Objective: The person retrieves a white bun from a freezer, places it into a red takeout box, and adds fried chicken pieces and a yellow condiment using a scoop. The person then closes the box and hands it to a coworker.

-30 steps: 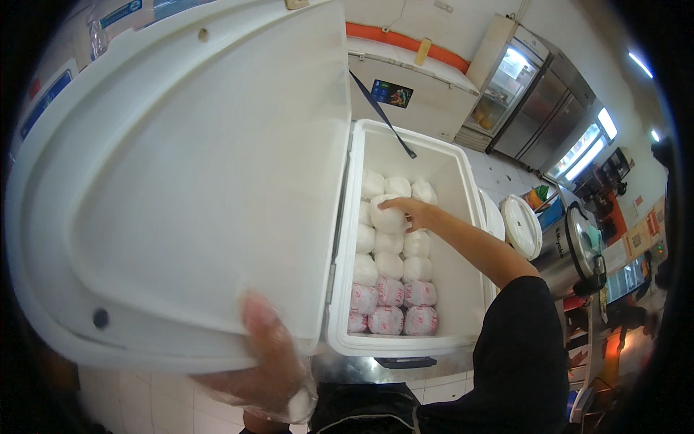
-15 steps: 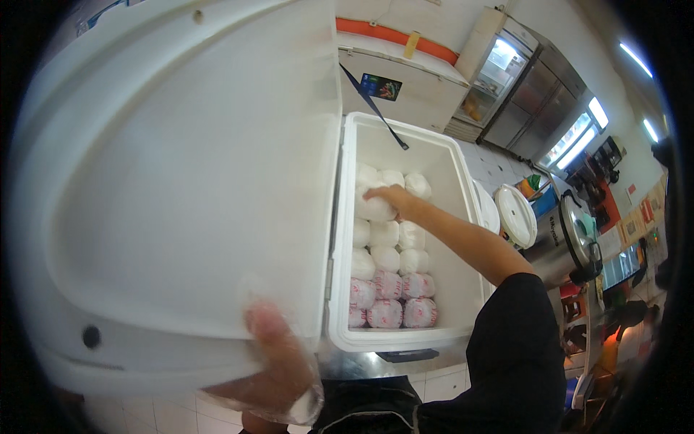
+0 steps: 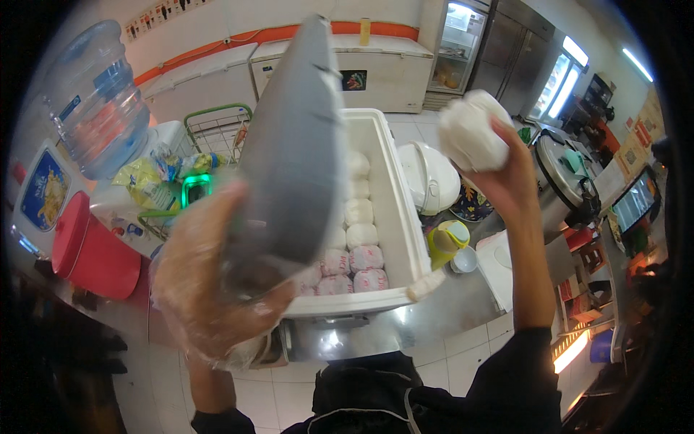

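Right grip (image 3: 512, 173) closed round a white wrapped bundle (image 3: 466, 137), upper right of frame; gloved left grip (image 3: 202, 286) clasping grey lid (image 3: 293, 159), centre-left; other bundles (image 3: 361, 236) in white box (image 3: 399, 235), mid-frame, on steel worktop (image 3: 412, 325)

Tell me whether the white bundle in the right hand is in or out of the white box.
Out: the right hand holds the white bundle raised, clear of the white box and to its right.

Bundles (image 3: 361, 236) lie in rows inside the box (image 3: 347, 305), which sits on the table (image 3: 448, 315). Left of it stand a bucket (image 3: 101, 253) and water bottle (image 3: 97, 101); right, a cooker (image 3: 551, 177); behind, freezers (image 3: 394, 81).
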Demonstrator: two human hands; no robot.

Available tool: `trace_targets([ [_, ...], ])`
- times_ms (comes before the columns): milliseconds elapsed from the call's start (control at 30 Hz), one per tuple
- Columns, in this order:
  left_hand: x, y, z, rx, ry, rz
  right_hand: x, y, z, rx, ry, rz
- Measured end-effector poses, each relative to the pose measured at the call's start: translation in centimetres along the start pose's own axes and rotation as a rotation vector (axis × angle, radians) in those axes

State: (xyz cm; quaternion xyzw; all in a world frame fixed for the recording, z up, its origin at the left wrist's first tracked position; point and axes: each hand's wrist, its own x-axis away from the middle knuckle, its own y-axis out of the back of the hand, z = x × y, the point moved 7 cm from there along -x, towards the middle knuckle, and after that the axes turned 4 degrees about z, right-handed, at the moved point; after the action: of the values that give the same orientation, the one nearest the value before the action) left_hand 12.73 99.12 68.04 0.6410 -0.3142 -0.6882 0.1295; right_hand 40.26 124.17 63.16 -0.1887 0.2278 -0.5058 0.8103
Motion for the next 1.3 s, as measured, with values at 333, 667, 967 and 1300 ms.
trace_targets([
  [333,0.8,-12.1,-12.8,-0.178,-0.239,0.661,20.4,20.7,-4.0,-0.237,-0.323,-0.277],
  [667,4.9,-10.1,-15.5,-0.148,-0.073,0.655,31.7,25.1,-12.6,-0.434,-0.706,0.003],
  [967,44.4,-5.7,-25.8,0.569,1.315,0.07,46.9,9.8,-33.2,-0.031,-1.574,0.629],
  [1300,79.2,11.9,-45.5,0.764,1.571,-1.105,81.3,-12.4,-46.6,0.418,-1.59,1.458],
])
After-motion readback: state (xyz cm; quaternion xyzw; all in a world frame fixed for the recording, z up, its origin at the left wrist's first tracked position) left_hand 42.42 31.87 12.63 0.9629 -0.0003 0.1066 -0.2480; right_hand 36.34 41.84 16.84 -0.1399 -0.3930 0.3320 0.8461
